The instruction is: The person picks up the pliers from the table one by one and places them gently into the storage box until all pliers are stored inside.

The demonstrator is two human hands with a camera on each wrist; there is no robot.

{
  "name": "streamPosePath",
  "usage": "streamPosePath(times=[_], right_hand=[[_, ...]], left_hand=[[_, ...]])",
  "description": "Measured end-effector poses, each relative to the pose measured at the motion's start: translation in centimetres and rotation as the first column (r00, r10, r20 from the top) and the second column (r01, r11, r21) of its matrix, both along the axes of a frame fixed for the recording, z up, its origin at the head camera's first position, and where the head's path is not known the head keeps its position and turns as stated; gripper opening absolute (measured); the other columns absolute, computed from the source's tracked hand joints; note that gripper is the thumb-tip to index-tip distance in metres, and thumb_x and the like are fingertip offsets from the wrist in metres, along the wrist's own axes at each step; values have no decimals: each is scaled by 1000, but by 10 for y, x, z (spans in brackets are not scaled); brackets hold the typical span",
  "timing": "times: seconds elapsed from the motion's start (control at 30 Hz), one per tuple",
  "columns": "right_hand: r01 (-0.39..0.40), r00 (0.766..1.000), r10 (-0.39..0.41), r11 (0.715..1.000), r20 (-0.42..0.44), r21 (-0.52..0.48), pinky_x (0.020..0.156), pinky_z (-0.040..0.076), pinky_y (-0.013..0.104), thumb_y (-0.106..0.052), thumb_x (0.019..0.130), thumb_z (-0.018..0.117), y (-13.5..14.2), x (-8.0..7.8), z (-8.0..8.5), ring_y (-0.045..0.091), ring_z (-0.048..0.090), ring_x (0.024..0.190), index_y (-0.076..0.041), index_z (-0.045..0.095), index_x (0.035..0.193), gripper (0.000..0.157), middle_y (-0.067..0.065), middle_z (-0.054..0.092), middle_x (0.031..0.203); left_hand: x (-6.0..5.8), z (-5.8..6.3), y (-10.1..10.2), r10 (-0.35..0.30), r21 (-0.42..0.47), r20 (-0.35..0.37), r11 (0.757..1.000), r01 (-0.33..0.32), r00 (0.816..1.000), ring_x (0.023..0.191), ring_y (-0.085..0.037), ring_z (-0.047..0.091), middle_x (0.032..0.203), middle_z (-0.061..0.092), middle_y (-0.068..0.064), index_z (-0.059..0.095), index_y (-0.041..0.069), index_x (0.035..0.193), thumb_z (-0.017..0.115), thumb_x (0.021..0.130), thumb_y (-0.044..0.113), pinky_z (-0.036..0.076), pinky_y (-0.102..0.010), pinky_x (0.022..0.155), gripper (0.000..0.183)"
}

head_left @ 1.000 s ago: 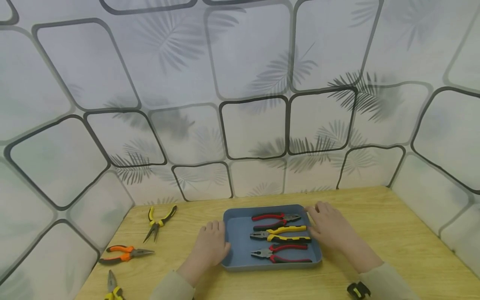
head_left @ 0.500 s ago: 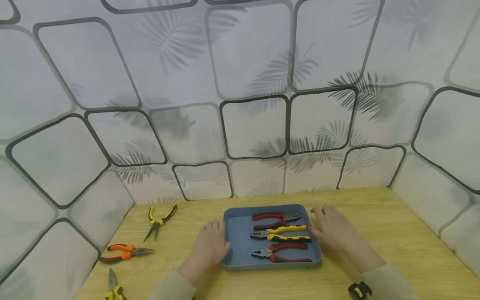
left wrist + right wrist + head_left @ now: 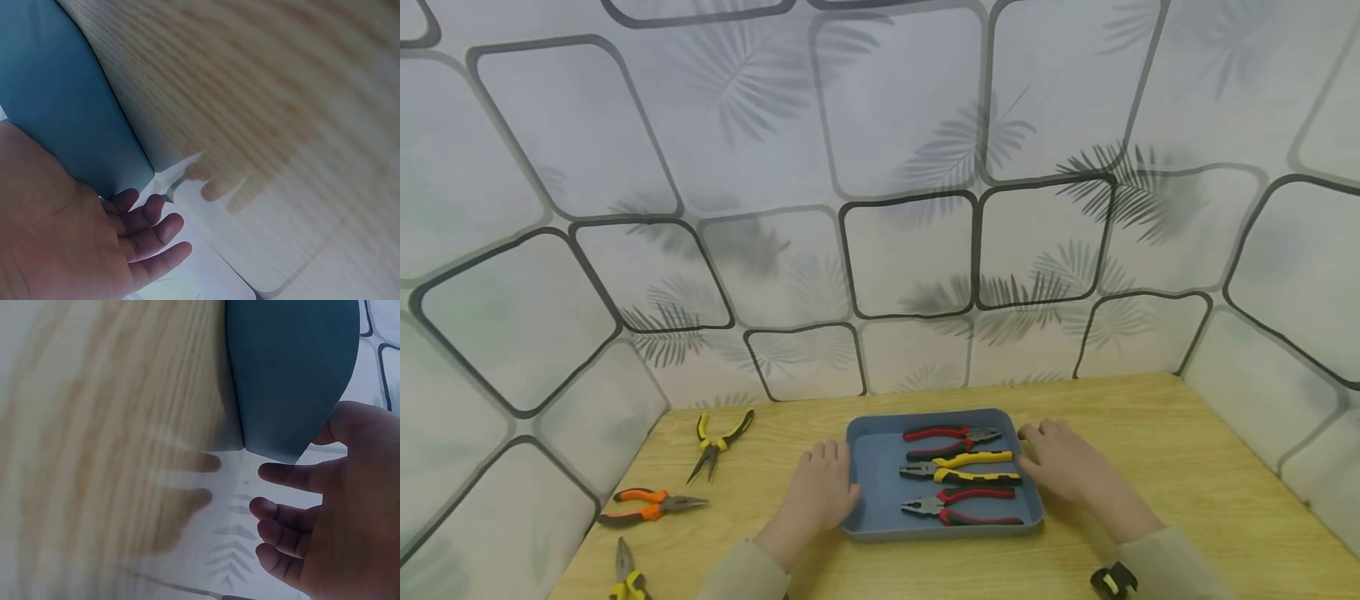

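A blue-grey tray (image 3: 876, 475) sits on the table, holding three pairs of pliers to the right of its middle. The back pliers (image 3: 951, 432) and front pliers (image 3: 977, 493) have red-and-black handles; the middle pliers (image 3: 973, 477) have yellow-and-black ones. My left hand (image 3: 823, 487) rests against the tray's left side, thumb at the rim, fingers loosely extended along the outer wall (image 3: 75, 100). On the opposite side, my right hand (image 3: 1060, 458) has its thumb at the right rim. Its fingers (image 3: 290, 515) are relaxed and slightly bent beside the outer wall (image 3: 287, 375).
On the left side of the wooden table (image 3: 1157, 450) lie yellow-and-black needle-nose pliers (image 3: 715, 447), orange-and-black needle-nose pliers (image 3: 655, 507), and another yellow-handled pair (image 3: 627, 571) cut off by the frame. Patterned fabric walls (image 3: 910, 258) enclose the table's back and sides.
My right hand's index finger lifted off the tray's right rim, then came back close to it, slightly lower. The left hand, tray and pliers stay in place.
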State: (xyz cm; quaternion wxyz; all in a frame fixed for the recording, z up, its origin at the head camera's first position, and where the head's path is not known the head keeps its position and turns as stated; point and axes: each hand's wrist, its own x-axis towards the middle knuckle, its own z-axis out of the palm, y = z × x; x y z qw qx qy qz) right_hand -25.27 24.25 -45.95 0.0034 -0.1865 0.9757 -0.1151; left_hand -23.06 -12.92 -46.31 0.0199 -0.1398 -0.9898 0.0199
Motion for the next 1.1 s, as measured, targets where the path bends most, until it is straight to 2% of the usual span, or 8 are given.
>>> streamPosePath(times=[0.17,0.43,0.7,0.83,0.93,1.1], right_hand=[[-32,999,32,999,-9,-8,93,52,60,-23,101,56,-3,-3,-1,41,62,107,7,62,128,41,23,64,112],[-70,994,70,998,-90,7,86,52,53,-15,98,56,-9,-11,-7,29,58,90,4,62,107,21,12,58,95],[-72,988,82,994,-131,81,80,53,50,-11,100,55,-14,-7,-11,28,54,86,8,59,108,21,14,53,92],[-83,977,103,990,-189,112,78,53,49,-9,100,58,-15,-5,-14,27,53,83,8,58,106,18,13,51,89],[-89,968,112,990,-225,110,76,51,48,-7,99,59,-15,-3,-16,26,50,80,7,57,102,15,12,49,87],[-88,967,106,992,-230,88,72,47,46,-5,99,59,-16,-4,-19,24,45,77,7,55,101,13,11,46,85]], left_hand=[[-1,-2,-1,-3,-6,1,1000,3,1000,118,-38,64,125,65,-23,55,-4,131,62,99,37,55,-53,103,53],[-2,0,0,2,3,13,1000,-2,1000,118,-38,64,126,64,-24,55,-5,132,63,99,37,54,-54,104,54],[-2,-4,-1,0,-6,19,1000,1,1000,117,-38,64,124,64,-24,55,-5,131,63,99,39,54,-54,104,55],[-2,-4,0,-1,-14,27,1000,2,1000,118,-38,63,126,64,-23,54,-5,133,63,99,39,54,-53,104,55],[-3,-4,0,-4,-23,28,1000,5,1000,117,-37,63,125,64,-23,55,-4,132,64,100,39,54,-52,103,55],[-4,-3,-1,-5,-14,30,1000,6,1000,116,-37,63,123,64,-23,55,-5,133,65,99,38,54,-52,103,56]])
